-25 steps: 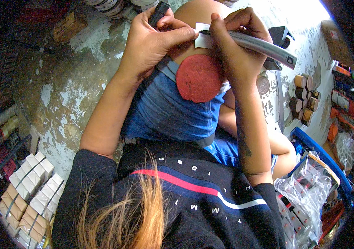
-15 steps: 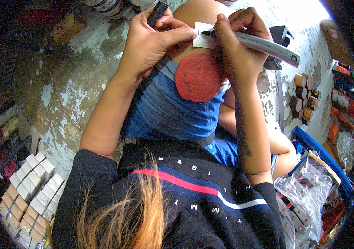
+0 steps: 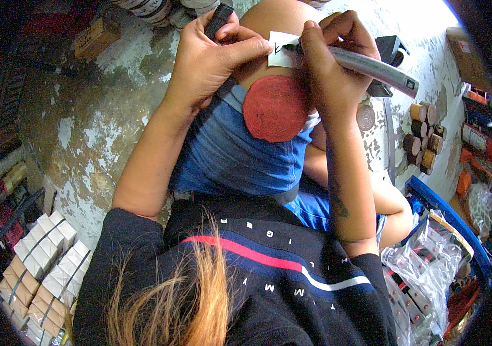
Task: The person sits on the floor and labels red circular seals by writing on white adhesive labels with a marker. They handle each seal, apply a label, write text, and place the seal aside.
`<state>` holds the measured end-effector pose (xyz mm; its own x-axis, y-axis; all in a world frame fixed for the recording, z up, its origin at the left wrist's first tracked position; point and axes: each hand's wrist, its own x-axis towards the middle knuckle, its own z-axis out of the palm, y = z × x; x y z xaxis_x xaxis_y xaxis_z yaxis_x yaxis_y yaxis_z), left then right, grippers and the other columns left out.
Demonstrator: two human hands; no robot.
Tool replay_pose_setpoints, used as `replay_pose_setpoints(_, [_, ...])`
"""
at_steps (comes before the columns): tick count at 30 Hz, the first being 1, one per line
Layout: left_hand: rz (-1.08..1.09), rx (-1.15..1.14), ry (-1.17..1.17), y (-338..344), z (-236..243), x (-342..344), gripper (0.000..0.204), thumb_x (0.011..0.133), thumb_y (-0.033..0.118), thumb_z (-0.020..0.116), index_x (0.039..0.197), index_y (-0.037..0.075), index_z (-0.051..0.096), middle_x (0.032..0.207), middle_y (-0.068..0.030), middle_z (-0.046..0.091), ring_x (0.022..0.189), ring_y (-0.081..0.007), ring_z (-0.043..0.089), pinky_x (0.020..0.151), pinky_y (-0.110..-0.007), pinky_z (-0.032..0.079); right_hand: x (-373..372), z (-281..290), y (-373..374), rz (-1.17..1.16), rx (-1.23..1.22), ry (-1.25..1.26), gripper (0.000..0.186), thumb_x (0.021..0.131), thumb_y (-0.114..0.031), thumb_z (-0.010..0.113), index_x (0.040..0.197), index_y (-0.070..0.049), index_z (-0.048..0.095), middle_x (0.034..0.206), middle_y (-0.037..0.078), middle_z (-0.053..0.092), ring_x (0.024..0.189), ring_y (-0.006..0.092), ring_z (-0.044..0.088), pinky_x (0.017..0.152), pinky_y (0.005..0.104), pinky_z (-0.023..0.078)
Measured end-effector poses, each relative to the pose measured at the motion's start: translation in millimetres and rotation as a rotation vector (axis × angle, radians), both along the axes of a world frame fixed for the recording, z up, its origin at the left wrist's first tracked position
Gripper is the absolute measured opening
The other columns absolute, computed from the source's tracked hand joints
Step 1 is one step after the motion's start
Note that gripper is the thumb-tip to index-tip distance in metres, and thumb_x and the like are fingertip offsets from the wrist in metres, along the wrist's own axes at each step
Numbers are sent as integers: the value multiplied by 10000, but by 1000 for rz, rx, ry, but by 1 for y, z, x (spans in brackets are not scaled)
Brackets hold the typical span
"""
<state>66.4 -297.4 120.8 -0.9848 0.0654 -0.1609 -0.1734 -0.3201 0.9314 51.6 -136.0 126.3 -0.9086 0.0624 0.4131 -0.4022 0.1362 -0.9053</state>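
At the lower left of the frame, paper-wrapped blocks [image 3: 44, 265], some white and some tan, sit crisp-edged under thin dark straps, too tightly packed to count. One brown cardboard box [image 3: 93, 39] with flat sides lies at the upper left, on a floor [image 3: 107, 104] of mottled, flaking paint. Top left of centre, the left hand [image 3: 208, 60] is curled around one short black cap [image 3: 219, 22], a ridged cylinder, while its thumb and forefinger pinch the left edge of one white paper slip [image 3: 284, 57]. This smooth, straight-edged slip, at the top centre over a bare knee, carries a few dark strokes. Below it, one brick-red disc [image 3: 276, 108], round and matt with a grainy face, rests on blue denim shorts [image 3: 240, 158]. Right of the slip, the right hand [image 3: 341, 63] grips one silvery marker [image 3: 372, 66], its dark tip at the paper; whether it touches, I cannot tell. Farther right stand at least eight short wooden cylinders [image 3: 417, 112], clustered, some dark-topped. Crinkled clear plastic [image 3: 436, 248] fills the lower right.
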Motion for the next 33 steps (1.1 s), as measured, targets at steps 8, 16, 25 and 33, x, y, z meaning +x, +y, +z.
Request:
replay_pose_setpoints(8, [-8, 16, -2, 0, -3, -1, 388, 739, -55, 708, 706, 120, 363, 767, -83, 640, 668, -100, 600, 579, -240, 496, 0, 4, 5, 43, 11, -3, 253, 791, 33, 639, 653, -39, 440, 642, 20, 524, 594, 63, 494, 569, 194, 407])
replay_pose_setpoints(16, [12, 46, 8, 2, 0, -1, 372, 741, -57, 696, 701, 120, 371, 759, -85, 638, 654, -107, 605, 563, -240, 504, 0, 0, 9, -27, -83, -29, 227, 792, 29, 628, 660, -44, 458, 643, 32, 537, 566, 77, 498, 555, 200, 404])
replay_pose_setpoints(25, [-3, 90, -57, 1, -2, 0, 367, 735, -55, 698, 695, 122, 379, 753, -78, 637, 656, -105, 606, 574, -241, 511, -1, -1, 12, -43, -58, -29, 210, 792, -18, 644, 656, -36, 485, 653, 31, 556, 578, 68, 493, 563, 201, 397])
replay_pose_setpoints(33, [-8, 53, -23, 1, -6, 0, 371, 731, -54, 702, 695, 128, 381, 764, -83, 648, 688, -106, 610, 620, -238, 500, 0, 0, 10, -108, 30, -35, 206, 795, -44, 655, 658, -34, 502, 657, 26, 563, 576, 64, 509, 551, 197, 403])
